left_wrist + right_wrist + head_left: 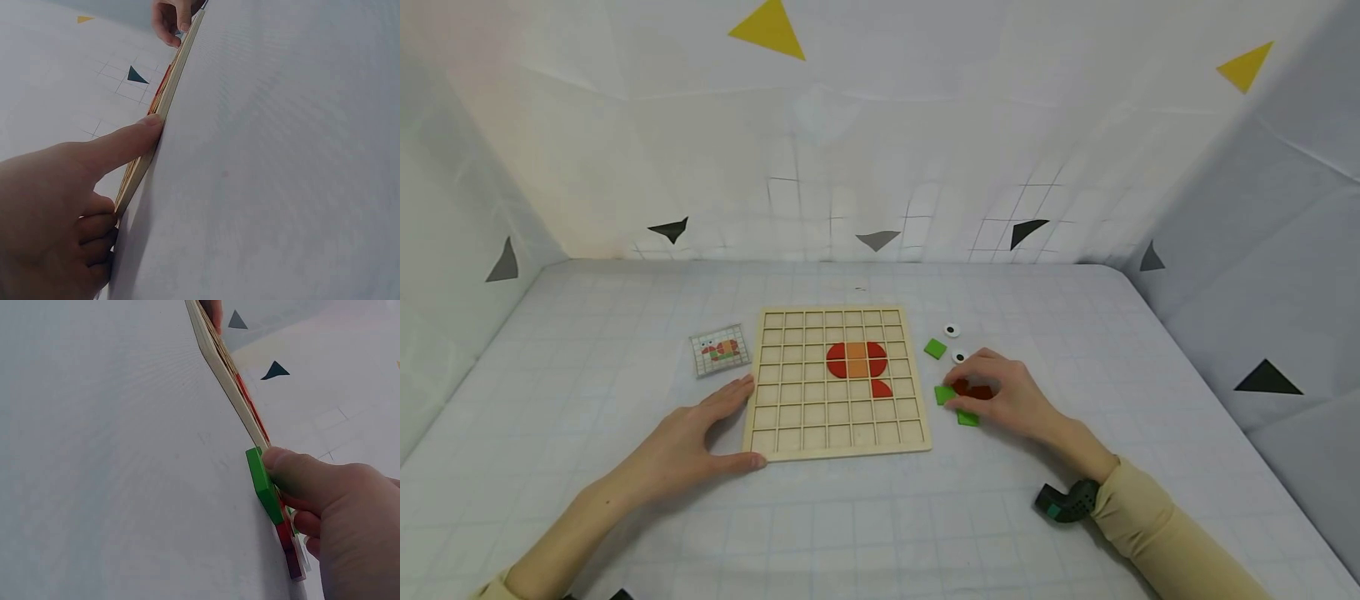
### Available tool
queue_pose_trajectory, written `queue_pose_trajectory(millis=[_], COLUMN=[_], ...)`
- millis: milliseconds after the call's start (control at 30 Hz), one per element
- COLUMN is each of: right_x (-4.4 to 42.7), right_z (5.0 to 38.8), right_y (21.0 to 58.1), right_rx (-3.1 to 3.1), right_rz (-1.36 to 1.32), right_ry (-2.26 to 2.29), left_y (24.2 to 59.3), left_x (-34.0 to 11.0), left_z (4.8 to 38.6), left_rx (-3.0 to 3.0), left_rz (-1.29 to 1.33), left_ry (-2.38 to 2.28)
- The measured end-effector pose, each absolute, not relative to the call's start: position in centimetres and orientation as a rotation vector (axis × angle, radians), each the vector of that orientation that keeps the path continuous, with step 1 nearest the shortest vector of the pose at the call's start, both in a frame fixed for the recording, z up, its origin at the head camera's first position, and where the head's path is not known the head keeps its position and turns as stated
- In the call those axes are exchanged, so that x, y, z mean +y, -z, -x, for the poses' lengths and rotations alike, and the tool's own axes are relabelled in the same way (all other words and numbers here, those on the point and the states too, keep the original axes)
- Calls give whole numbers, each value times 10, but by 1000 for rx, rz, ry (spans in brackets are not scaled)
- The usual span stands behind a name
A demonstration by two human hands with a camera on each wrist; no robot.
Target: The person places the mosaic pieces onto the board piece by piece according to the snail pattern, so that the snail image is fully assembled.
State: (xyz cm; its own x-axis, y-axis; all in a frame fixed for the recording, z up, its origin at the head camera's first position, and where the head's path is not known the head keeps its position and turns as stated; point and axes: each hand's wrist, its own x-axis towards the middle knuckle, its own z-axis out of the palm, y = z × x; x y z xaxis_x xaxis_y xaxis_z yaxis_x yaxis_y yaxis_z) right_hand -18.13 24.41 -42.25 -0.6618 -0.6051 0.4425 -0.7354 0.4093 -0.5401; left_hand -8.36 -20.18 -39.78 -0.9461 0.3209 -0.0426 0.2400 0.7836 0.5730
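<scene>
A square wooden grid board (837, 455) lies on the table, with red rounded pieces (837, 361) around orange pieces (857, 360) and a red quarter piece (881, 389) in its cells. The left hand (673, 454) rests against the board's left edge, thumb at the near corner, fingers extended. Right of the board, the right hand (1011, 400) pinches a green square piece (943, 395) between thumb and index finger. Dark red pieces (981, 392) lie partly under this hand; another green piece (967, 418) is beside the thumb, also seen in the right wrist view (264, 487).
A small picture card (720, 350) lies left of the board. Behind the right hand are a green piece (935, 348) and two round eye pieces (951, 331), one near its knuckles. White sheeting with yellow, grey and black triangles stands behind and at both sides.
</scene>
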Motion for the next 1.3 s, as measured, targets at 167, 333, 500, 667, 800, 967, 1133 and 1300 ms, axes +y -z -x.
queue_pose_trajectory(millis=[167, 333, 500, 667, 800, 967, 1133, 1300], right_x=[246, 246, 244, 243, 236, 220, 201, 184], right_z=[183, 183, 182, 182, 182, 184, 186, 188], right_y=[425, 425, 423, 422, 418, 412, 410, 409], right_rx=[-2465, -2474, -2477, -2498, -2508, -2515, -2496, -2464], right_rz=[-1192, -1166, -1144, -1088, -1046, -1048, -1072, -1123], right_ry=[-1084, -1093, -1085, -1085, -1109, -1141, -1144, -1134], left_y=[398, 398, 399, 397, 398, 399, 399, 398], left_x=[-202, -202, -202, -202, -202, -202, -202, -202], left_z=[83, 84, 83, 83, 83, 84, 84, 84], left_rx=[2833, 2829, 2830, 2830, 2836, 2835, 2829, 2831], left_rz=[-449, -449, -446, -443, -444, -447, -450, -454], left_ry=[-891, -899, -900, -895, -889, -892, -899, -896])
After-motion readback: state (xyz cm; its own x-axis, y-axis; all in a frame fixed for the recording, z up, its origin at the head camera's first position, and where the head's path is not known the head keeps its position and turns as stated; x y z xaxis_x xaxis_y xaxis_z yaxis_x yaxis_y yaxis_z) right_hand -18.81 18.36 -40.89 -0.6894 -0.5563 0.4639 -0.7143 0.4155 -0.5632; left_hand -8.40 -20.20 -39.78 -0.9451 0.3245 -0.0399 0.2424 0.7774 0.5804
